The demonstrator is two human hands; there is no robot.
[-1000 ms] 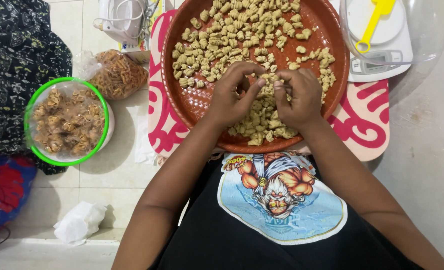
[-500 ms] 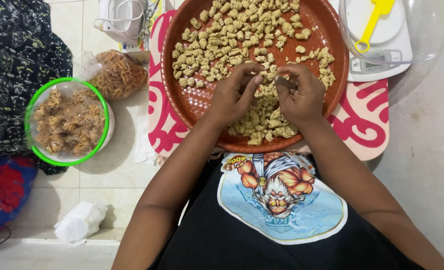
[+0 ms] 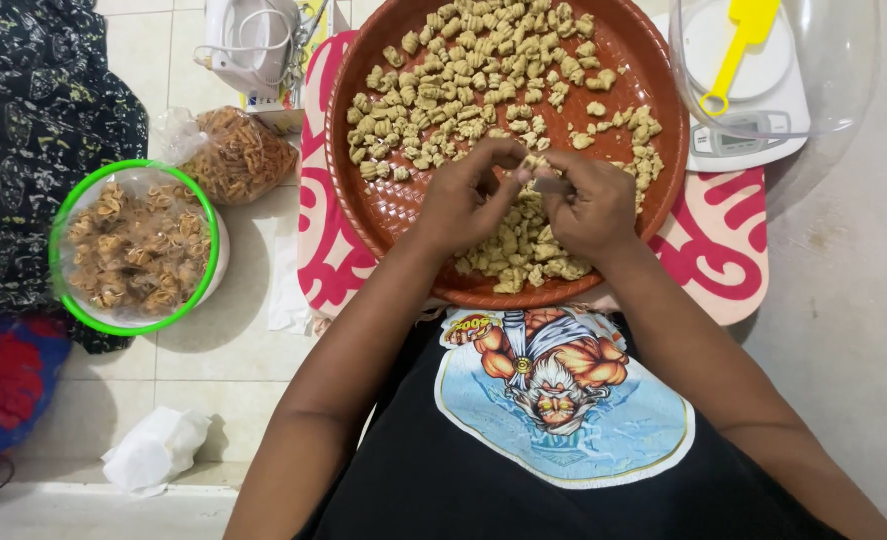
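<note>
Both hands have drawn closer together over the last second, their fingertips now meeting above the near half of the tray, while everything around them lies as before. The left hand (image 3: 460, 200) is curled, thumb and forefinger pinched on a small pale dough piece (image 3: 535, 163); the right hand (image 3: 593, 205) is curled too, its fingertips closed on the same bit from the other side, with a thin grey tool (image 3: 553, 184) showing between the two hands, though which hand holds it cannot be told. Under the hands lies a heap of shaped dough pieces (image 3: 523, 250) at the tray's near edge, and many more are scattered across its far half. The round brown ridged tray (image 3: 653, 90) sits on a pink and white patterned mat (image 3: 718, 240) on the tiled floor (image 3: 233, 360). At the floor's left side stands a green-rimmed bowl (image 3: 133, 165) of fried snacks, a clear bag of orange snacks (image 3: 238, 152) just beyond it. A white kitchen scale (image 3: 738, 135) with a yellow spatula (image 3: 738, 40) lies by the tray's far right edge.
</note>
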